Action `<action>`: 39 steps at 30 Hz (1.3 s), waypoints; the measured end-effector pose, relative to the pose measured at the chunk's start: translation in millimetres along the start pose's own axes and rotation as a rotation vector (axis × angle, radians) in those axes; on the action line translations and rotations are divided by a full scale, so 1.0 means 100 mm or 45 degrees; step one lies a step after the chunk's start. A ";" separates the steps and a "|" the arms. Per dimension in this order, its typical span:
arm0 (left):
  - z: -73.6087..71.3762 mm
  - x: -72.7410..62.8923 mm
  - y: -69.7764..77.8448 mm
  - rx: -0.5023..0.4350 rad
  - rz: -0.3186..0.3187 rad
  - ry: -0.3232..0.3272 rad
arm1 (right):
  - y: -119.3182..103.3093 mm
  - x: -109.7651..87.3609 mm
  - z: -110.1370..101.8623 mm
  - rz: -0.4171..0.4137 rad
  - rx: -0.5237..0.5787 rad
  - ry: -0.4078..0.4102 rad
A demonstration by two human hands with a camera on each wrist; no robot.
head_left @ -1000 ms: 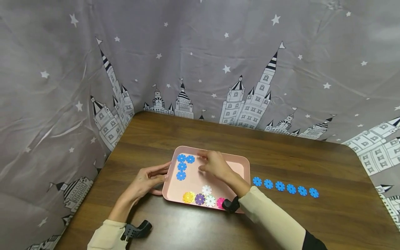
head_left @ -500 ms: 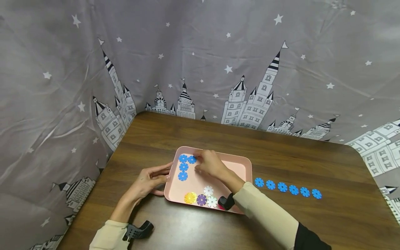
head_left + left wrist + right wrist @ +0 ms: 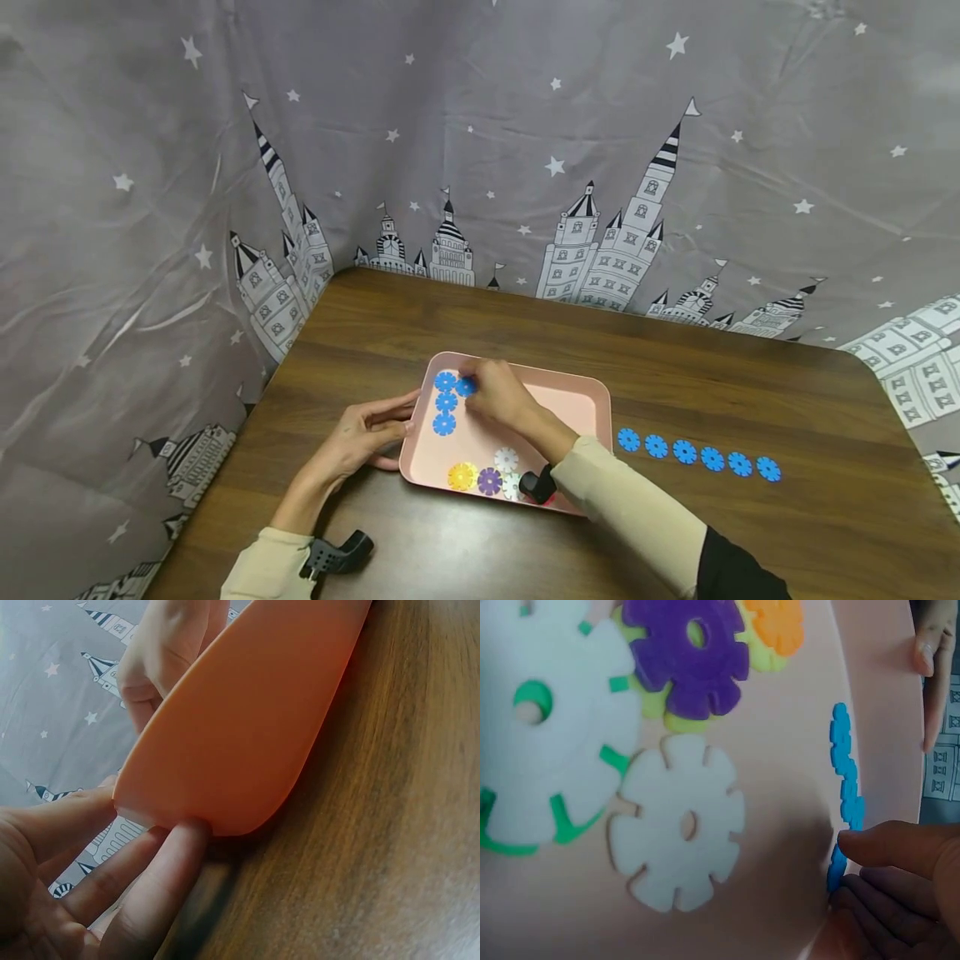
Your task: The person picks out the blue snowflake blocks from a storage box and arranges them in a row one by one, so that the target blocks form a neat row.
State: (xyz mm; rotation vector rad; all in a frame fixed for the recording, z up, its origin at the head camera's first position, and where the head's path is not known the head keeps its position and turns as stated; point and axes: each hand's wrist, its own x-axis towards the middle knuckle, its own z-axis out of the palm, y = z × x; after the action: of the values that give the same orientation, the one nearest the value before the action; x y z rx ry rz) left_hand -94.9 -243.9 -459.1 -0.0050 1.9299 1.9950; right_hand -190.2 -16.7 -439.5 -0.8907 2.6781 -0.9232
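Observation:
Near the left end of the pink tray [image 3: 566,408], my left hand [image 3: 352,437] holds its wall; the left wrist view shows fingertips at the rim and against the underside. My right hand [image 3: 497,396] reaches over the tray's far left part, thumb and fingers pinching a blue notched snowflake disc [image 3: 465,387], which they partly cover. Beside it, other blue snowflake discs [image 3: 446,402] line up along the tray's left side. In the right wrist view, the thumb [image 3: 889,844] lies on the near side of the blue disc, with curled fingers behind.
Yellow [image 3: 462,476], purple [image 3: 490,481] and white snowflake discs [image 3: 506,458] lie along the tray's near side, with a pink one mostly behind the right wrist camera [image 3: 537,485]. Several blue discs [image 3: 684,452] form a row on the wooden table [image 3: 810,400] to the right. A castle-print curtain stands behind.
My right hand has moved left and slightly down onto the blue disc, closing its thumb and fingers there. The left hand keeps its hold on the tray. The head view has shifted slightly.

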 end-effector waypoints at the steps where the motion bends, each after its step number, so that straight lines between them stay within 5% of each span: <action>1: 0.01 0.00 0.00 0.003 0.004 -0.004 | 0.00 0.00 0.00 0.009 -0.013 -0.001; 21: 0.10 0.07 0.00 -0.004 -0.008 -0.017 | 0.04 -0.09 -0.07 0.010 -0.141 0.021; 30: 0.09 0.05 -0.01 0.020 -0.005 -0.015 | 0.10 -0.32 -0.39 0.048 -0.111 0.136; 39: 0.01 -0.01 0.02 0.035 -0.012 0.010 | 0.42 -0.72 -0.79 0.153 -0.116 0.281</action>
State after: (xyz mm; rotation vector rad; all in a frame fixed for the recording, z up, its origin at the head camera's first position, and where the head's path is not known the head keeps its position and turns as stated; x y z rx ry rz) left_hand -94.4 -242.9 -457.4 -0.0141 1.9586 1.9649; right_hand -179.6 92.3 -404.6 -0.6705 2.9443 -0.9284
